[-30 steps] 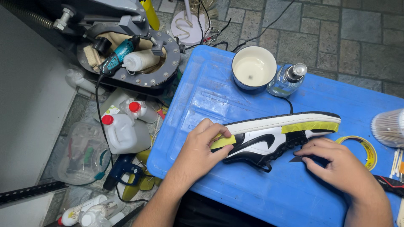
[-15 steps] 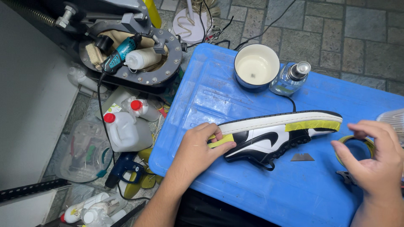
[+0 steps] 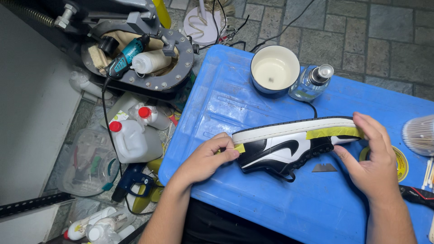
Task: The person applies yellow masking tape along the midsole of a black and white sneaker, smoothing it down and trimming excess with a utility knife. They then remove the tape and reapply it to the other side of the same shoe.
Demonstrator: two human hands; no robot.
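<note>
My left hand (image 3: 205, 158) pinches the heel end of the black and white low-top sneaker (image 3: 289, 144), thumb and fingers pressed on a bit of yellow masking tape (image 3: 238, 148) stuck at the heel. The sneaker lies on its side across the blue plastic counter (image 3: 217, 104), white sole edge turned away from me, toe toward my right. My right hand (image 3: 375, 162) is at the toe end, fingers loosely spread and curved, fingertips touching a longer strip of yellow tape (image 3: 333, 132) running along the sole; thumb sits under the toe, not clamped. A small grey trapezoid blade (image 3: 324, 168) lies flat on the counter just beside the sneaker, near my right thumb. Yellow tape roll (image 3: 400, 162) partly hidden behind my right hand. Further back: a blue round bowl with white inside (image 3: 275, 70), and next to it a clear glass spray bottle (image 3: 311, 82). Cup of cotton swabs (image 3: 420, 134) at the right edge. On the floor to the left: white plastic jugs with red caps (image 3: 133, 138) and a teal power drill (image 3: 125, 58) resting in a round metal part.
</note>
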